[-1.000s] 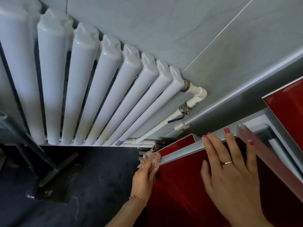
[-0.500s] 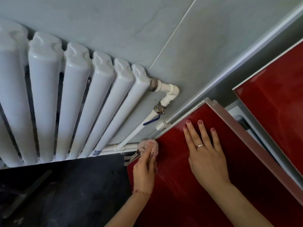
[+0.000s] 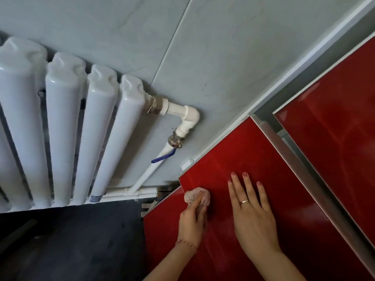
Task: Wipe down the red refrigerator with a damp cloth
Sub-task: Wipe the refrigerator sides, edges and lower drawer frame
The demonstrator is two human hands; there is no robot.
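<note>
Pink cloth [image 3: 196, 196] on fridge door [image 3: 253, 151] (red)

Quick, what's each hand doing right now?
Left hand: grips the pink cloth against the red door.
Right hand: open, flat on the door.

Honestly nothing readable here. The only label-looking thing is a small blue and white sticker [image 3: 95, 198] at the bottom end of the rightmost white radiator column [image 3: 119, 138], and its print is way too tiny and blurry to make out. The blue valve handle [image 3: 163, 157] on the pipe beside it might have some marking along it, but I can't read that either. No brand or number shows on the red fridge door [image 3: 253, 159].
</note>
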